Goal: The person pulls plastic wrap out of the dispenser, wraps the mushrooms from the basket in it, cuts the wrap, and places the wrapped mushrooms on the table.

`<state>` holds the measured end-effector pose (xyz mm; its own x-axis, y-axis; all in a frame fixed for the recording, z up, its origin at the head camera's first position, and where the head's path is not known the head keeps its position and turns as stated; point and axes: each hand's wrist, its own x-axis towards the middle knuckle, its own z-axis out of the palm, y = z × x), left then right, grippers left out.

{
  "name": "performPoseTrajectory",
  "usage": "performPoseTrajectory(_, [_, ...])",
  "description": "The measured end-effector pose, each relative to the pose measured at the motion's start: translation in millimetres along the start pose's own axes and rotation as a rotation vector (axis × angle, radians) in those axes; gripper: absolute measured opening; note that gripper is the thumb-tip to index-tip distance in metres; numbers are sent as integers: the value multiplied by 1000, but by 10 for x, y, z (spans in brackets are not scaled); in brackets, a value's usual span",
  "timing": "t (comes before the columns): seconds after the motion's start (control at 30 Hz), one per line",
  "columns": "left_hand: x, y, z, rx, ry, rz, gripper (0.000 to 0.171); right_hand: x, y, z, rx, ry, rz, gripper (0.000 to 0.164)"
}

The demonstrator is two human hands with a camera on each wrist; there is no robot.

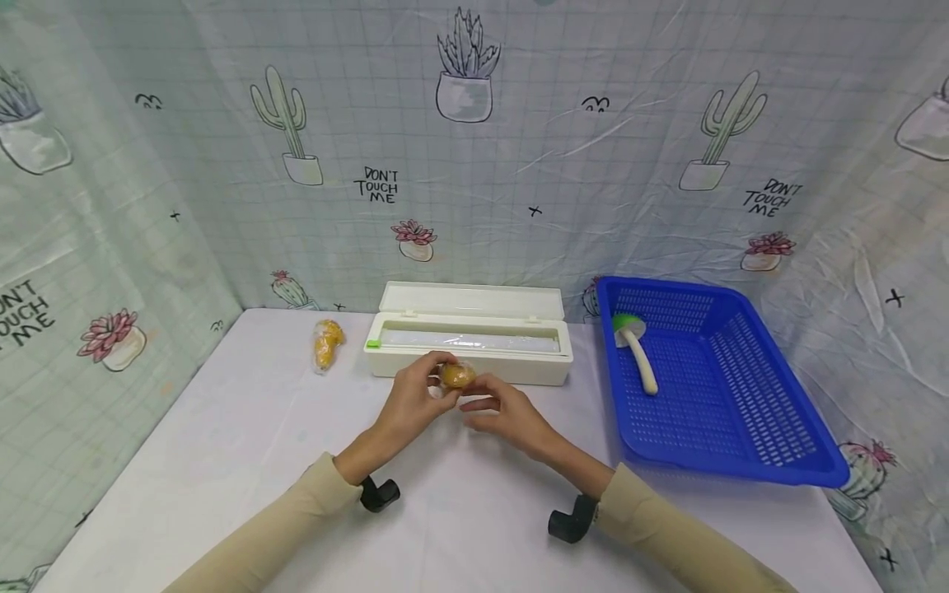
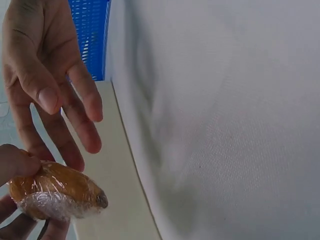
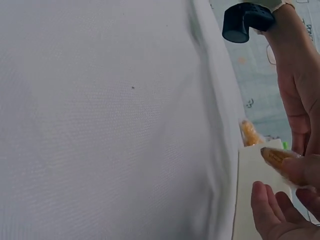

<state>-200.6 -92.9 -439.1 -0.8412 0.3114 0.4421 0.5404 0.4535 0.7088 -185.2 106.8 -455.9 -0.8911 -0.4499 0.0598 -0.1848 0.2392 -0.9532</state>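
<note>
My left hand (image 1: 418, 395) pinches a small yellow-brown oval item (image 2: 55, 187) wrapped in clear cling film, with one dark end. Its exact kind is unclear. The left thumb (image 2: 22, 162) lies on the wrapped surface. Right beside it, my right hand (image 1: 511, 412) has its fingers extended and spread, the fingertips at or close to the film. Both hands are in front of a white cling film dispenser (image 1: 474, 366), whose lid (image 1: 474, 300) stands raised over a roll of film (image 1: 467, 340).
Left of the dispenser lies another film-wrapped yellow, knobbly item (image 1: 326, 344). A blue plastic basket (image 1: 804, 403) stands on the right, holding a long-stemmed mushroom (image 1: 638, 354) with a green cap. Behind the white table (image 1: 474, 511) hangs a cactus-print cloth (image 1: 541, 148).
</note>
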Motion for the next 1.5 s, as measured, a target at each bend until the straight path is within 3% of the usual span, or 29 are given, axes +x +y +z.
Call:
performPoseTrajectory(0.27, [-33,8,-59,111,6,59,50,-95,-89,-85,-235,-90,-44,54])
performPoseTrajectory(0.77, [-149,-66,-229,168,20,122,48,-314,-235,-342,-593,10,-155,55])
performPoseTrajectory(1.17, [-228,-145,-427,189,45,111,47,-481,-269,-561,-710,80,-198,52])
performPoseTrajectory(1.5, [-246,-194,-522,189,35,78,47,-572,-342,-694,-746,78,-155,51])
